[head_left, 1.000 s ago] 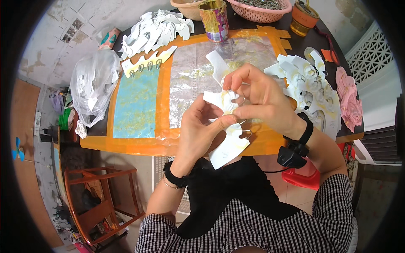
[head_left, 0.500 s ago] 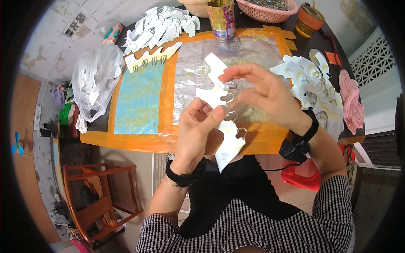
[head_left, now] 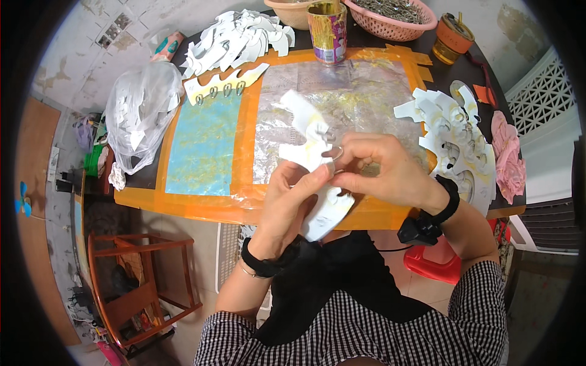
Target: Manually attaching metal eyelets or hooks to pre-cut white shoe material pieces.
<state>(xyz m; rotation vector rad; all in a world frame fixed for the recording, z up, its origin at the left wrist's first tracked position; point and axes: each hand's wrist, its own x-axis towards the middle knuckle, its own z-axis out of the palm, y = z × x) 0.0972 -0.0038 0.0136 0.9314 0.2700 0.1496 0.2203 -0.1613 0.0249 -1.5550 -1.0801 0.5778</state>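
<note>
Far left, a wooden chair is standing on the floor below the surface edge. A clear plastic bag is lying on the surface's left end, holding white cutouts. Just right of it a blue sheet is sitting inside orange tape borders, with a cream strip with hooks lying across its top. A pile of white cutouts is lying behind that, loose, not in any container. A printed can is standing upright at the back centre with yellow stuff at its rim; contents unclear. A beige bowl is sitting just left of it, inside hidden. A pink basket to the right is holding a heap of small grey metal bits.

Centre: the left hand is gripping a white cutout piece from below, thumb pressing its face, above the surface's near edge. The right hand is pinching a small metal ring at the piece's upper part, fingers closed tight on it. Another white cutout is lying flat on the clear film behind the hands.

Right: an orange jar is standing at the back, contents unclear. A stack of white cutouts is lying on the surface's right end, a pink cloth just beside it. A red stool is showing below the right wrist.
</note>
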